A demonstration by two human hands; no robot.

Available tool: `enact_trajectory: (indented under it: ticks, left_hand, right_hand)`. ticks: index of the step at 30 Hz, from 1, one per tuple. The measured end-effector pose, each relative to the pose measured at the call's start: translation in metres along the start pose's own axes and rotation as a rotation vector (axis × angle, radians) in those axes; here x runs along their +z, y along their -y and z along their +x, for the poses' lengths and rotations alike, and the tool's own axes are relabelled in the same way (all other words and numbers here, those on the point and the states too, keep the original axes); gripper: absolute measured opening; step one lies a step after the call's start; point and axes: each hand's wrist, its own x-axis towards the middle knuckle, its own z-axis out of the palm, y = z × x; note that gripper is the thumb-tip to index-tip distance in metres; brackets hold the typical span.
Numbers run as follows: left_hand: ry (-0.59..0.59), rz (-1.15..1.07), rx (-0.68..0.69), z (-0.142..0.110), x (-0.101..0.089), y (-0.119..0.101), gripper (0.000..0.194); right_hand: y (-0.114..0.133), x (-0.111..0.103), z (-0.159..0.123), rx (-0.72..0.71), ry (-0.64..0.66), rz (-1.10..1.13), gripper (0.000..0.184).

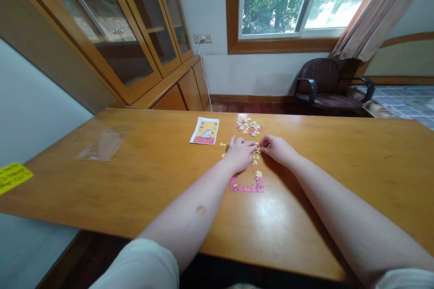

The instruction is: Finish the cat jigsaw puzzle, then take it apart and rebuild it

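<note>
My left hand [240,154] lies low over the table with its fingers stretched to the right, the tips at a few yellow puzzle pieces [255,157]. Just right of those fingertips, my right hand [276,149] pinches a small puzzle piece at the edge of that group; the piece is mostly hidden by the fingers. Nearer to me is a joined pink border [247,188] of puzzle pieces, with a yellow piece [258,174] at its upper right end. Beyond both hands sits a loose pile of puzzle pieces [248,126]. My left hand covers part of the layout.
A picture card [205,131] with a cartoon animal lies left of the pile. Farther left is a clear plastic bag [105,143] on the wooden table [152,180]. A glass-door cabinet [135,22] adjoins the far left, and a chair [322,81] stands beyond the table.
</note>
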Motion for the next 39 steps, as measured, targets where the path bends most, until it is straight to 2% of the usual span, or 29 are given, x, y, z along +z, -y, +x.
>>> enact_trajectory:
  ticks: [6,21,25,28,32,39]
  left_hand:
    - [-0.013,-0.017,-0.004,0.0,0.001,0.002,0.04]
    - [-0.013,-0.004,-0.017,0.001,0.006,0.004,0.041]
    - [-0.008,0.004,-0.019,0.001,0.006,0.004,0.042]
    - [-0.01,0.016,-0.026,0.001,0.007,0.004,0.041]
    - [-0.024,0.02,-0.027,0.001,0.007,0.004,0.039]
    - [-0.055,-0.02,-0.03,0.001,0.006,0.002,0.035]
  right_hand:
    - [0.0,0.0,-0.002,-0.034,-0.055,-0.1,0.012]
    - [-0.001,-0.002,-0.003,-0.037,-0.02,-0.194,0.008]
    - [0.005,-0.009,-0.008,-0.107,-0.03,-0.231,0.017]
    - [0.008,-0.014,-0.01,-0.146,0.018,-0.273,0.025]
    - [0.01,-0.016,-0.01,-0.132,0.115,-0.336,0.028]
    - [0.008,-0.012,-0.011,-0.15,0.13,-0.329,0.027]
